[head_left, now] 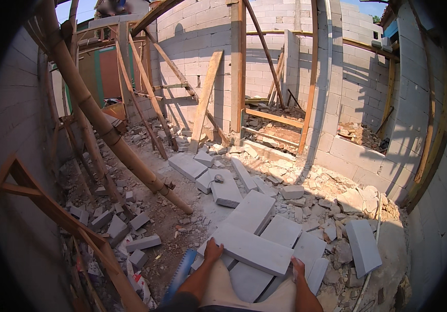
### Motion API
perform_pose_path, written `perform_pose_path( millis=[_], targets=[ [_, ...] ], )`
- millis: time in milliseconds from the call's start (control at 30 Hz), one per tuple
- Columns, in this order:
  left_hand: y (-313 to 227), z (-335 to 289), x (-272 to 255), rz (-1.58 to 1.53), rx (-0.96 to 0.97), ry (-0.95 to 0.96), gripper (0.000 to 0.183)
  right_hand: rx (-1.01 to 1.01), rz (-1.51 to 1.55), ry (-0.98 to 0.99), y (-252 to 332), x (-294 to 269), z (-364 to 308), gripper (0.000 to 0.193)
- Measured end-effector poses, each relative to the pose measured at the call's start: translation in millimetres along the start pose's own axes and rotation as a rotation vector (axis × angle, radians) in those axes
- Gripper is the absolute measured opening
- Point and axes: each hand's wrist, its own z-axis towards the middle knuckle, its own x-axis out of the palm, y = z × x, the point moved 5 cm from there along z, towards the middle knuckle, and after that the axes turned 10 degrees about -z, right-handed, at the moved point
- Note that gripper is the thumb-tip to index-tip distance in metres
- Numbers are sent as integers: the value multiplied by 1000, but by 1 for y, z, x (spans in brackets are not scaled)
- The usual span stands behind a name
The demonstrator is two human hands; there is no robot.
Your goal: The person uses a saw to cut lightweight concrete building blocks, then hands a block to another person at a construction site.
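Head view: at the lower edge the left hand (212, 251) clasps the near left end of a flat grey concrete slab (249, 250), and the right hand (297, 268) grips its right end, fingers seemingly curled under the edge. The slab lies tilted atop a pile of similar blocks (254, 210). Just left of the left forearm lies a blue-handled saw (181, 273). Beyond, rubble (332, 197) covers the ground. A thick bamboo pole (106, 130) leans across the left side. Farther off rise timber props (204, 101) and a grey block wall (202, 41).
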Motion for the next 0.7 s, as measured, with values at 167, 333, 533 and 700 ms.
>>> perform_pose_path(
  millis=[167, 333, 533, 700],
  targets=[
    [7, -3, -8, -15, 3, -38, 67, 11, -33, 24, 14, 8, -14, 49],
    [9, -2, -7, -31, 5, -34, 66, -8, -9, 51, 10, 7, -12, 49],
    [-1, -4, -1, -55, 21, -57, 64, -69, -60, -5, -5, -7, 5, 47],
    [4, -7, -14, -22, 2, -67, 55, -72, 11, 57, 10, 9, -12, 46]
  ],
)
